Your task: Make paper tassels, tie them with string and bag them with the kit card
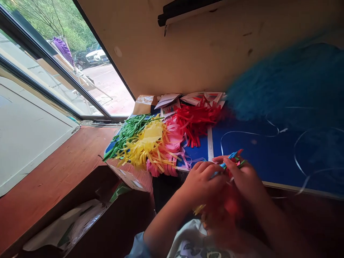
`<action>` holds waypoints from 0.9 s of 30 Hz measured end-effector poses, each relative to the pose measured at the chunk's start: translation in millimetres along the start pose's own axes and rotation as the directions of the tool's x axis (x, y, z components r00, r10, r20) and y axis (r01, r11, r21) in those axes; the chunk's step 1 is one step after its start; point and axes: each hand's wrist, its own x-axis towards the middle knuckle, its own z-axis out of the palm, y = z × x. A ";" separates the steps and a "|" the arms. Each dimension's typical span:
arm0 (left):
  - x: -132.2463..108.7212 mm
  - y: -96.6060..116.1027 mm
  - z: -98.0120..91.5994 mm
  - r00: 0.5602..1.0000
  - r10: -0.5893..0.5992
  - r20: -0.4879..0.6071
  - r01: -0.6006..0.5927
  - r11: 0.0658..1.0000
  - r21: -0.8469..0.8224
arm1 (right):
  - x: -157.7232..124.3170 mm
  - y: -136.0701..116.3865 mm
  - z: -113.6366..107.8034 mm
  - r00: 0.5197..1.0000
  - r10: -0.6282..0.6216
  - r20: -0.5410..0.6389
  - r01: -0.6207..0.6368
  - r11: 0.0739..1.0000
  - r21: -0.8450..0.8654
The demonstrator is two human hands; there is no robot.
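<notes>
My left hand [202,180] and my right hand [245,177] meet at the near edge of a blue mat [268,157], fingers pinched together on a small bundle of coloured paper strips [231,158] in blue, red and green. More red and yellow paper hangs blurred below my hands. Beyond them lie heaps of cut strips: green [129,133], yellow [146,145], pink [172,143] and red [197,120].
A blurred blue mass [290,82] fills the right side. An open brown cardboard box [88,215] with white bags stands at lower left on the reddish wooden table [53,172]. A window [67,61] runs along the left; a beige wall rises behind.
</notes>
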 end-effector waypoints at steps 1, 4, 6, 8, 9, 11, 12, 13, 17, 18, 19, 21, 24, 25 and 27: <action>-1.1 -0.8 -0.4 1.000 0.008 -0.014 -0.008 1.000 -0.007 | -0.1 1.0 -0.8 1.000 -0.003 -0.002 0.003 1.000 0.007; -4.6 -2.8 -2.0 0.999 -0.014 -0.037 0.012 0.998 -0.055 | 0.1 3.4 -3.2 0.999 -0.037 -0.014 0.037 0.999 0.003; -7.7 -4.4 -3.1 0.999 -0.032 -0.036 0.028 0.995 -0.095 | 1.2 4.4 -5.1 0.998 -0.052 -0.018 0.052 0.999 0.005; -12.0 -6.7 -4.3 0.999 -0.040 -0.019 0.038 0.992 -0.121 | 2.8 5.0 -7.1 0.998 -0.056 -0.023 0.057 0.998 0.023; -14.4 -8.1 -5.1 0.999 -0.048 -0.009 0.047 0.992 -0.117 | 3.4 5.2 -8.1 0.998 -0.058 -0.025 0.058 0.998 0.034; -19.3 -10.8 -6.7 0.997 -0.080 0.014 0.080 0.994 -0.080 | 3.7 5.0 -9.5 0.998 -0.061 -0.023 0.062 0.997 0.041; -21.6 -11.9 -7.6 0.994 -0.102 0.027 0.103 0.993 -0.061 | 3.4 4.7 -9.7 0.998 -0.061 -0.017 0.062 0.997 0.040; -23.6 -12.7 -8.6 0.991 -0.129 0.043 0.131 0.990 -0.053 | 2.9 4.2 -9.7 0.998 -0.062 -0.008 0.062 0.997 0.039; -28.3 -12.1 -10.6 0.959 -0.275 0.074 0.285 0.937 -0.202 | 0.3 1.6 -6.8 0.999 -0.049 0.019 0.049 0.998 0.028; -28.4 -11.2 -9.8 0.942 -0.335 0.033 0.330 0.901 -0.280 | -0.1 1.1 -5.8 0.999 -0.041 0.027 0.040 0.999 0.030; -27.8 -10.2 -8.2 0.915 -0.402 -0.027 0.365 0.855 -0.368 | -0.3 0.6 -4.9 0.999 -0.035 0.037 0.033 0.999 0.034; -24.3 -8.0 -2.4 0.839 -0.529 -0.129 0.385 0.745 -0.544 | -0.4 -0.3 -3.3 0.997 -0.035 0.064 0.032 0.998 0.046; -13.4 -4.0 8.6 0.805 -0.593 -0.016 0.387 0.547 -0.742 | -0.6 -1.8 -1.8 0.994 -0.065 0.085 0.062 0.997 0.038; -8.9 -2.2 11.5 0.810 -0.580 0.085 0.415 0.466 -0.781 | -0.7 -2.2 -1.5 0.993 -0.082 0.088 0.080 0.996 0.027; -0.5 2.3 14.4 0.798 -0.528 0.291 0.503 0.318 -0.804 | -1.1 -2.4 -0.8 0.989 -0.126 0.084 0.126 0.992 0.001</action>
